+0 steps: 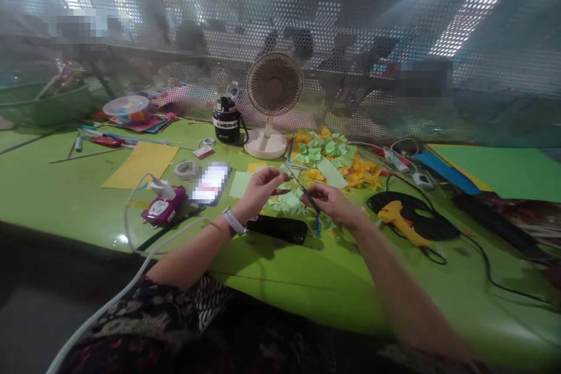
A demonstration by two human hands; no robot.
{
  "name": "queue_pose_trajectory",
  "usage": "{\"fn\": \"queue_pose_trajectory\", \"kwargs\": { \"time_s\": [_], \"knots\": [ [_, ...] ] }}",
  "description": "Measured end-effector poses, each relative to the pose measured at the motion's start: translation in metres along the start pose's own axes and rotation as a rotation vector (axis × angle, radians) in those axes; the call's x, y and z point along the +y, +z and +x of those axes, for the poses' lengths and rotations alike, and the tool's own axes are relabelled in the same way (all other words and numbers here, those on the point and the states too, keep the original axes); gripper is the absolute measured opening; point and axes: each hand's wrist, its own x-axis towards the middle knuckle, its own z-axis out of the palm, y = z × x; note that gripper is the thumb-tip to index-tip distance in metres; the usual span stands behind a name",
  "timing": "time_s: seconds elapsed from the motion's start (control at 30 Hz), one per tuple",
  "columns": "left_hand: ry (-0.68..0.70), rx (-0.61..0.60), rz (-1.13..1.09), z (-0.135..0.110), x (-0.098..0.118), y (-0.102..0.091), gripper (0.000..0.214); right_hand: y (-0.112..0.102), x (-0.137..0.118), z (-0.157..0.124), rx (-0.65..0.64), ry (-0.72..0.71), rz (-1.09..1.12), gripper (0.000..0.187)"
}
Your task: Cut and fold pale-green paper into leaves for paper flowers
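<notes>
My right hand (333, 204) pinches a thin dark stick (304, 190) above the green table (74, 193), and a small blue piece hangs below it. My left hand (260, 187), with a white watch strap (234, 221) on its wrist, reaches toward the stick's upper end. Whether those fingertips grip it is hard to tell. Pale green paper leaves (287, 201) lie under my hands. Beyond them is a heap of yellow and green paper flowers (326, 155). A black case (277, 229) lies just below my left hand.
A yellow glue gun (401, 223) rests on a black mat at right. To the left lie a pink device (162, 207), a blurred phone (210, 183) and a tape roll (187, 170). A desk fan (274, 93) and a black flask (227, 120) stand behind.
</notes>
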Motion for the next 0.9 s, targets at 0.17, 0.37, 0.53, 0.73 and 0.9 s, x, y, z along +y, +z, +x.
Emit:
{"fn": "queue_pose_trajectory", "kwargs": {
  "time_s": [0.17,0.37,0.53,0.73,0.9],
  "knots": [
    [-0.024,-0.021,-0.002,-0.0007,0.0019,0.0011,0.043,0.0002,0.003,0.0008,-0.032,-0.005,0.008,0.051],
    [-0.024,-0.009,-0.006,-0.0019,0.0024,0.001,0.043,-0.0014,0.0057,0.0011,-0.075,-0.004,0.013,0.049],
    [-0.036,-0.03,-0.018,-0.0017,0.0009,0.0004,0.044,-0.0002,0.0016,-0.0004,-0.089,0.003,-0.003,0.052],
    [-0.047,-0.002,-0.038,-0.0008,-0.0004,0.0014,0.046,0.0016,-0.001,-0.0017,-0.081,0.021,0.011,0.052],
    [-0.05,-0.006,-0.047,-0.0014,-0.0001,0.0022,0.05,0.0008,0.0045,0.0005,-0.071,-0.015,-0.015,0.05]
  ]
}}
